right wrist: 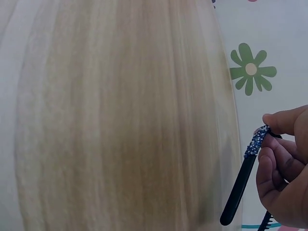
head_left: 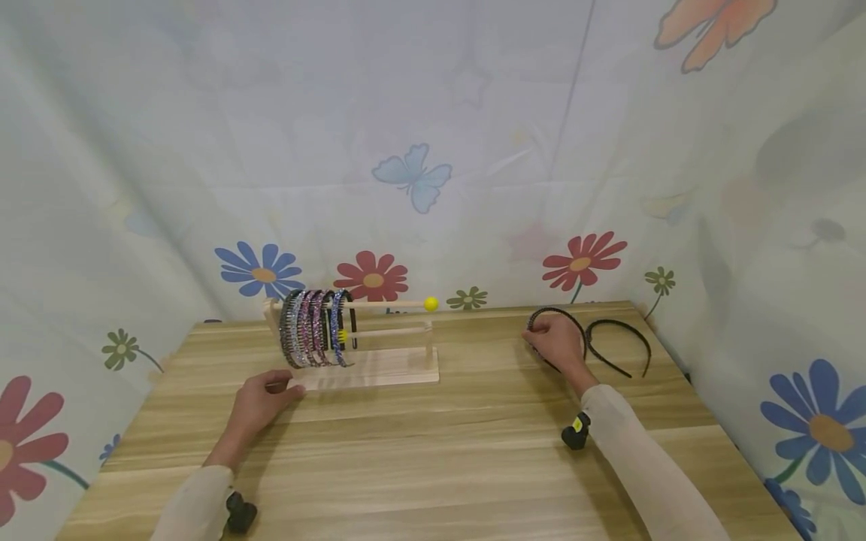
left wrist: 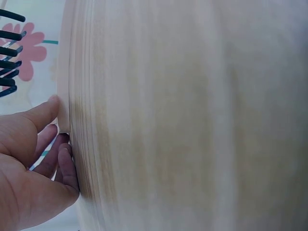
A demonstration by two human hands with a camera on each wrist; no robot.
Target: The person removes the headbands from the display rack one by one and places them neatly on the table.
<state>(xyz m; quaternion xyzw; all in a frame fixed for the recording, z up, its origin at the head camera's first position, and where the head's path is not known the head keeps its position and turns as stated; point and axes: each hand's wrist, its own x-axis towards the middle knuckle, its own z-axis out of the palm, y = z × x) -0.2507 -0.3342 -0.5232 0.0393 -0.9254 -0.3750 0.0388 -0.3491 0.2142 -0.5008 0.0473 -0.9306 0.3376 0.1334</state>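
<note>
A wooden headband stand (head_left: 382,368) with two rods bears several sparkly headbands (head_left: 311,327) at its left part. My left hand (head_left: 260,402) grips the left end of the stand's base; in the left wrist view the thumb lies on the base (left wrist: 63,72), and the fingers curl at its end. Farther right, my right hand (head_left: 558,342) pinches a black headband (head_left: 576,323) between thumb and fingers. Blue and white sparkles cover part of that held headband (right wrist: 255,142), while its tip is plain black. Beside it on the table lies another black headband (head_left: 619,323).
The wooden table (head_left: 419,466) reaches back to a curtain (head_left: 473,225) printed with flowers and a butterfly. A yellow ball (head_left: 431,303) caps the upper rod's right end, and a smaller yellow end (head_left: 343,336) shows on the lower rod among the headbands.
</note>
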